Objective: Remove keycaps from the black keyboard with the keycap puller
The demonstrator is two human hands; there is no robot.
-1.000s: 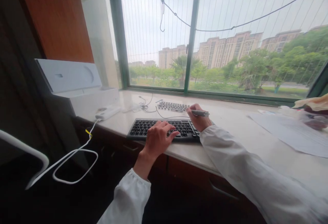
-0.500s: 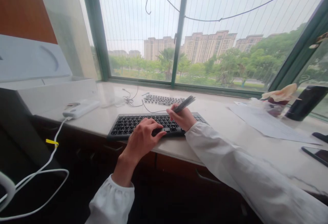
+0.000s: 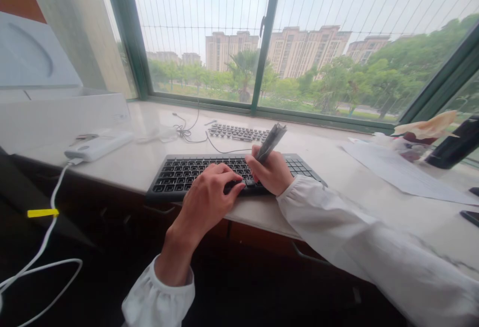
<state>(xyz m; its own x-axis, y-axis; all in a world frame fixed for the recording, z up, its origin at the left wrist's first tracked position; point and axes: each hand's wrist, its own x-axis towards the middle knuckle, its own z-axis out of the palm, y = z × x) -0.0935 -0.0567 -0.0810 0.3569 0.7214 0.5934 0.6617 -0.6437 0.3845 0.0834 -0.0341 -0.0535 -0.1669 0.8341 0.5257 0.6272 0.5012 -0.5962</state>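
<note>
A black keyboard [image 3: 175, 176] with many bare key sockets lies near the desk's front edge. My left hand [image 3: 209, 192] rests on its front middle, thumb and fingers curled in at the front edge; what is right between the fingertips is partly hidden. My right hand [image 3: 275, 169] is closed round a dark grey brush-like tool [image 3: 272, 143], whose frayed end points up. Its lower end is hidden by the hand, over the keyboard right of my left fingers. Behind the keyboard, loose keycaps [image 3: 239, 132] lie in rows.
A thin cable [image 3: 185, 132] runs behind the keyboard. At left are a white power adapter [image 3: 98, 146] with a white cord and a white box [image 3: 67, 117]. Paper sheets [image 3: 396, 167] and a black bottle [image 3: 458, 142] are at right. Windows [image 3: 202, 42] stand behind the desk.
The view has tilted down and shifted slightly. My right hand has lowered toward the keyboard, and the brush-like tool stands steeper. My left hand keeps its place on the keyboard.
</note>
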